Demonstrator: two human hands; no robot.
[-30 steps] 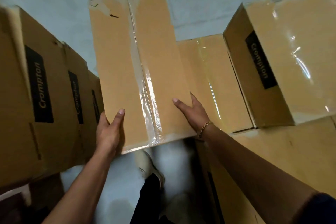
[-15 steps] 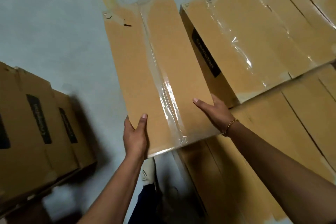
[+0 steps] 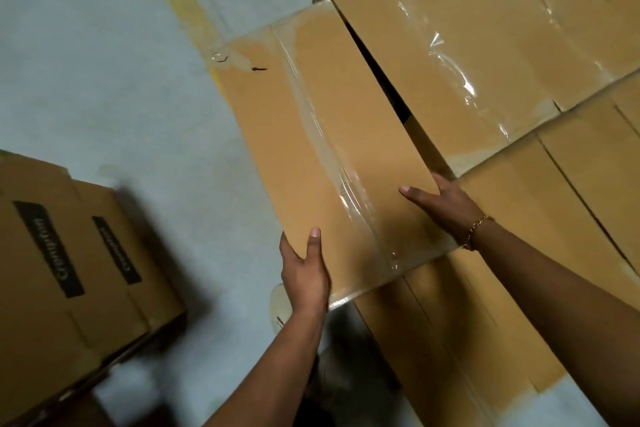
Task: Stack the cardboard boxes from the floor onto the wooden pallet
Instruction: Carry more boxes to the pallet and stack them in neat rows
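The left hand (image 3: 304,274) gripped the near left corner of a long brown cardboard box sealed with clear tape (image 3: 329,149), thumb on the top face and the other fingers hidden under the edge. The right hand (image 3: 440,205) held the near right corner in the same way, at about 2 o'clock from the left hand; a gold chain bracelet (image 3: 476,231) sat on its wrist. Both hands were closed on this one box.

The carried box hung over the lower layer of brown boxes (image 3: 519,253), partly beyond its left edge, and its long right side was just beside a taped box on the upper layer (image 3: 485,45), with a dark narrow gap between them. Whether it already touched the layer below could not be told. The wooden pallet itself was not visible.

To do this step well, I judge the box should be pushed toward 1 o'clock until the gap closes, then lowered flat, with fingers drawn out last.

At 8 o'clock, printed brown boxes (image 3: 69,270) stood on the pale grey floor (image 3: 86,63), beside a yellow painted line (image 3: 180,0) at 11 o'clock.
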